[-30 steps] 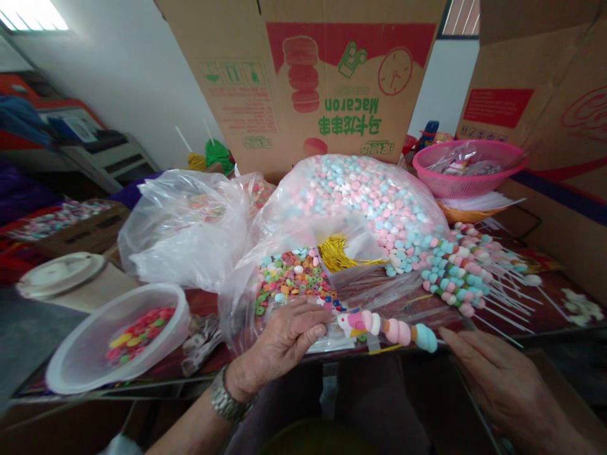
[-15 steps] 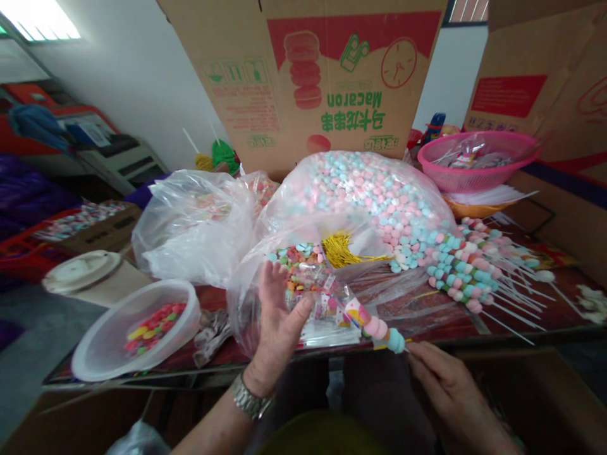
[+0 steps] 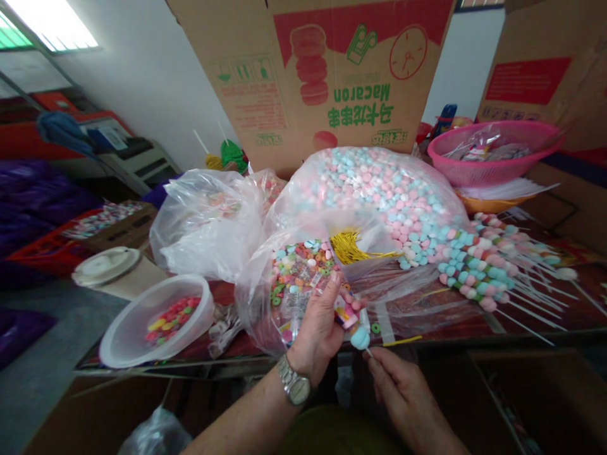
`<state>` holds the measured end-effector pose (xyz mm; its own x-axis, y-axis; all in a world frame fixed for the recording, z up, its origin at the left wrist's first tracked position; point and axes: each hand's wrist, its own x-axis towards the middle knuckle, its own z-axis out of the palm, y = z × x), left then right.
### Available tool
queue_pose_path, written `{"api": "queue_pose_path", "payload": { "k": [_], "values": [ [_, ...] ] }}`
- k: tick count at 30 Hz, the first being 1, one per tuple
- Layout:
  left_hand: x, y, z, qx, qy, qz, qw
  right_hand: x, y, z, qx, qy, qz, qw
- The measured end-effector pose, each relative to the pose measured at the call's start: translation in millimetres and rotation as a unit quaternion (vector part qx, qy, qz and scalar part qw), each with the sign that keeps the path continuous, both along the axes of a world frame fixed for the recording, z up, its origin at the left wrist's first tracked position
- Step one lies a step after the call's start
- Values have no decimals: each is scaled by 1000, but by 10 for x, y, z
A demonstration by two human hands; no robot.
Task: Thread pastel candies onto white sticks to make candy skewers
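Observation:
My right hand (image 3: 398, 382) is closed, pinching the white stick of a candy skewer (image 3: 360, 338) at its lower end. Pink and pale blue candies are threaded on the skewer, and a clear printed wrapper covers its upper part. Curled round that wrapped part is my left hand (image 3: 320, 322), a metal watch on its wrist; its fingers partly hide the wrapper. Behind it, an open plastic bag (image 3: 251, 287) holds small coloured candies and rings (image 3: 289, 268). A bundle of gold twist ties (image 3: 348, 246) lies just beyond my left fingertips.
A big bag of pastel candies (image 3: 379, 186) fills the table's middle. Finished skewers (image 3: 477, 268) are piled at right, near a pink basket (image 3: 493, 170). At left stand a plastic bowl (image 3: 116, 344) of candies and a lidded tub (image 3: 142, 278). A tall carton (image 3: 246, 38) blocks the back.
My left hand has come down and right, from open with spread fingers to closed round the wrapped skewer. My right hand has shifted left with the skewer. The camera view has turned slightly.

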<state>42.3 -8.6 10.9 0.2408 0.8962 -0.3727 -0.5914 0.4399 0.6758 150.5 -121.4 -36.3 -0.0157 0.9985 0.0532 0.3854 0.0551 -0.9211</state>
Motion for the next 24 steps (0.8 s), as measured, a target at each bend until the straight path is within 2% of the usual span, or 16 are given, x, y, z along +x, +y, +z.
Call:
{"api": "queue_pose_path", "payload": {
  "k": [5,8,10,12,15,17,20,24],
  "values": [
    [-24,17,-21,-13,0,-2,1000,-48,14,-215,130,-137,-34,981],
    [35,-68,-78,-23,8,-24,999,-69,36,-237,149,-158,-46,975],
    [82,-174,-142,-27,7,-32,999,-101,68,-183,114,-94,-44,988],
    [97,-266,-203,-26,12,-57,998,-127,105,-114,46,1,-44,998],
    [37,-276,-239,-15,19,-107,994,-122,153,-47,-68,122,-43,989],
    [-24,-189,-212,-21,3,-101,995,-98,174,-23,-130,166,-11,978],
    [-88,-6,-121,-33,-32,-72,996,-74,174,12,-158,165,21,973],
    [-96,120,-40,-36,-23,-18,999,-100,110,21,-100,78,22,992]
  ]
}}
